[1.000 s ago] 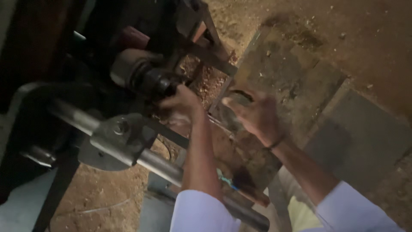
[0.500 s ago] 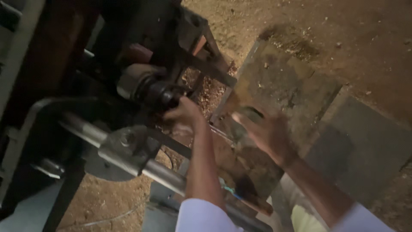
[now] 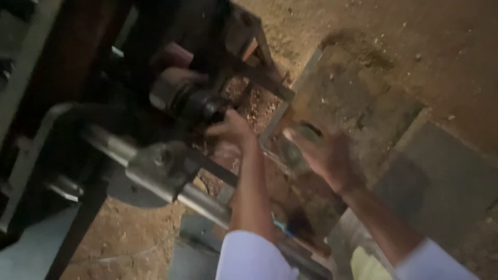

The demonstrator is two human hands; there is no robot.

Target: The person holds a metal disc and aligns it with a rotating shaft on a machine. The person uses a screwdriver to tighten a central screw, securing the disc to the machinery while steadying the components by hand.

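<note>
My left hand [image 3: 232, 127] reaches forward to a dark round chuck [image 3: 199, 106] on a lathe-like machine, with its fingers curled against the chuck's front end. My right hand [image 3: 322, 151] hovers a little to the right, above a flat metal plate [image 3: 342, 93]. It is blurred by motion, and its fingers pinch a small dark object [image 3: 310, 129] whose kind I cannot make out. Both arms wear white sleeves.
A shiny steel bar [image 3: 171, 184] with a grey clamp block [image 3: 155, 166] runs diagonally under my left arm. Dark machine frame fills the upper left. Sawdust and wood chips [image 3: 129, 233] cover the ground. A grey slab [image 3: 441, 186] lies at the right.
My left hand has stayed at the chuck. My right hand has shifted slightly and is now motion-blurred. The view has swung a little.
</note>
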